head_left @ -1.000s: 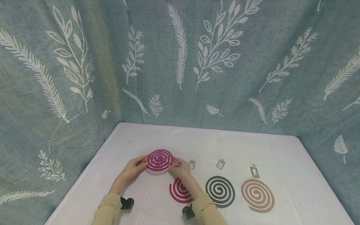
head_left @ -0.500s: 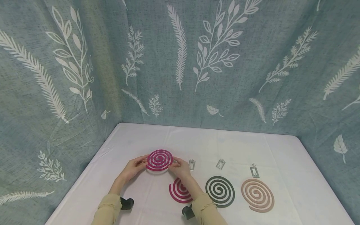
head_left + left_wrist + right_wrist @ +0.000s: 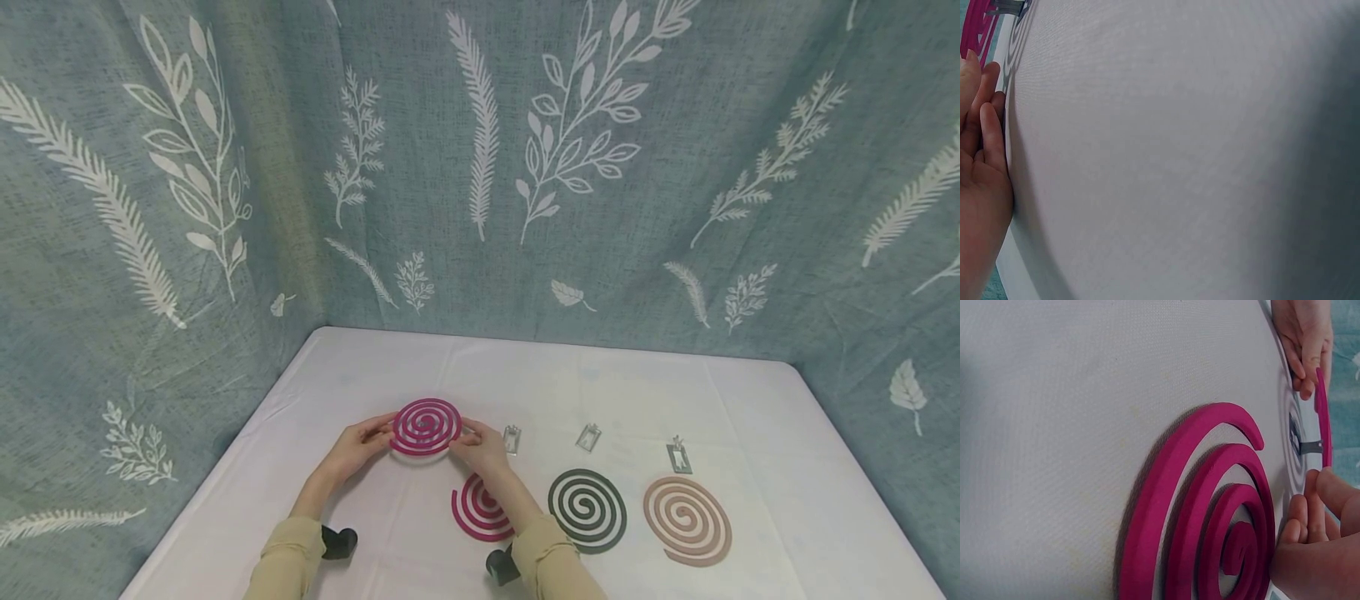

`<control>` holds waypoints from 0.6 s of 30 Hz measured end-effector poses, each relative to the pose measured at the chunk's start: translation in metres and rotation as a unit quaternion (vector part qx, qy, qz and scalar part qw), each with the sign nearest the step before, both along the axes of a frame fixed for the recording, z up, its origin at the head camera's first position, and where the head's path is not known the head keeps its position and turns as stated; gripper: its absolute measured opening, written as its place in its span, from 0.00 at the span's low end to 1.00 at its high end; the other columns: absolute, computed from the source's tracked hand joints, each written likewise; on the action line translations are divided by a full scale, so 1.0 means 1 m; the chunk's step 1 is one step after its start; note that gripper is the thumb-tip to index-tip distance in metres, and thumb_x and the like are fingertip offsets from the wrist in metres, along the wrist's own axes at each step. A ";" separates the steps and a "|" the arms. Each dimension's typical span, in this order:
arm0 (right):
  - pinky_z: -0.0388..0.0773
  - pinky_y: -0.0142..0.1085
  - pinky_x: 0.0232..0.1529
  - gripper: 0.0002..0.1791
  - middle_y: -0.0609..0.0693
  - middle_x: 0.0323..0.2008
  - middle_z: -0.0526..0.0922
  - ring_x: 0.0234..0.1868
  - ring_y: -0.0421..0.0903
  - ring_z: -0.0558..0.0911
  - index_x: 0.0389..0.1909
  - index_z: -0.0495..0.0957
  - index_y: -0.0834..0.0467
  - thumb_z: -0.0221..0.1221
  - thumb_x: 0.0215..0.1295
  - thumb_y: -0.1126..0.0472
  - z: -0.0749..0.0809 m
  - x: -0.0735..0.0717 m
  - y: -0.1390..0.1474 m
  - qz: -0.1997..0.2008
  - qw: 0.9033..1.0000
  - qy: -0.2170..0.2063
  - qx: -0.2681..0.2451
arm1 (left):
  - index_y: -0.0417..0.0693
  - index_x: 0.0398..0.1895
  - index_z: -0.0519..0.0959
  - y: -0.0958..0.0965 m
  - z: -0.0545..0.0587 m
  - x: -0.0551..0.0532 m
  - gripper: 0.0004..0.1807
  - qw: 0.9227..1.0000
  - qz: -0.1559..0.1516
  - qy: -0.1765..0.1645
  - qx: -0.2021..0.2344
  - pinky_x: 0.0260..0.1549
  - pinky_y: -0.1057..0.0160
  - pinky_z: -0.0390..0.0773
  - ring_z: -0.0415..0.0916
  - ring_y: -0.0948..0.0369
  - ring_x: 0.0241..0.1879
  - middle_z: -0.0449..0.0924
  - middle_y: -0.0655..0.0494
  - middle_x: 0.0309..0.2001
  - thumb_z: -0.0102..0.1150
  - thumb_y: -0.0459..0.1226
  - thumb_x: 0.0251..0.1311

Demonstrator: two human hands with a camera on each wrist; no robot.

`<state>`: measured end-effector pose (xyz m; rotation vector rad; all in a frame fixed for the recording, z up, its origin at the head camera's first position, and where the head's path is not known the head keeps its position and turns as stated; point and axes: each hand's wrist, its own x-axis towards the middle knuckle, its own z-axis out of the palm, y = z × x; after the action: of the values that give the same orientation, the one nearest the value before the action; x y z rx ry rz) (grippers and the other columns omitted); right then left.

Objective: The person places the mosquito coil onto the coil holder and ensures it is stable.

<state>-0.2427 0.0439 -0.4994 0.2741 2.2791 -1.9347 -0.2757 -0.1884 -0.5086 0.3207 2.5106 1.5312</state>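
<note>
A magenta mosquito coil (image 3: 425,422) is held level over the white table by both hands. My left hand (image 3: 357,447) pinches its left rim between thumb and fingers. The right hand (image 3: 482,451) grips the opposite rim in the same way. Under the coil's middle, the right wrist view shows a small metal coil stand (image 3: 1312,447) reaching up from the table to the coil. Part of that stand (image 3: 1007,7) also shows at the top of the left wrist view. A second magenta coil (image 3: 1182,550) lies flat below the right forearm, which partly hides it in the head view.
A dark green coil (image 3: 584,503) and a brown coil (image 3: 683,513) lie to the right. Behind the coils are three more flat metal stands, the rightmost stand (image 3: 671,457) near the brown coil. Patterned curtains (image 3: 480,275) enclose the white table (image 3: 390,358).
</note>
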 end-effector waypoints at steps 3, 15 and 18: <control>0.67 0.26 0.29 0.29 0.50 0.28 0.84 0.24 0.36 0.72 0.61 0.71 0.61 0.64 0.55 0.65 0.000 0.000 0.000 0.001 1.000 0.000 0.001 | 0.35 0.63 0.68 -0.001 0.000 0.000 0.25 1.000 -0.003 0.006 -0.004 0.55 0.64 0.76 0.76 0.56 0.54 0.77 0.38 0.53 0.53 0.38 0.66; 0.66 0.26 0.27 0.29 0.47 0.26 0.83 0.23 0.36 0.71 0.60 0.71 0.62 0.63 0.56 0.66 0.000 0.000 0.000 0.001 1.000 0.003 -0.003 | 0.33 0.64 0.67 0.001 0.004 0.002 0.25 1.000 -0.007 0.002 0.003 0.55 0.62 0.76 0.75 0.49 0.55 0.77 0.37 0.54 0.53 0.36 0.66; 0.65 0.26 0.26 0.29 0.48 0.26 0.83 0.22 0.36 0.71 0.60 0.72 0.62 0.64 0.55 0.66 0.000 0.000 -0.001 -0.002 1.000 0.001 -0.002 | 0.33 0.64 0.67 0.001 0.004 0.002 0.25 1.000 -0.007 0.001 0.003 0.55 0.62 0.76 0.74 0.47 0.56 0.77 0.36 0.54 0.52 0.35 0.66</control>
<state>-0.2431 0.0429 -0.4997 0.2778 2.2770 -1.9423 -0.2737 -0.1875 -0.5048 0.3397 2.4995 1.5342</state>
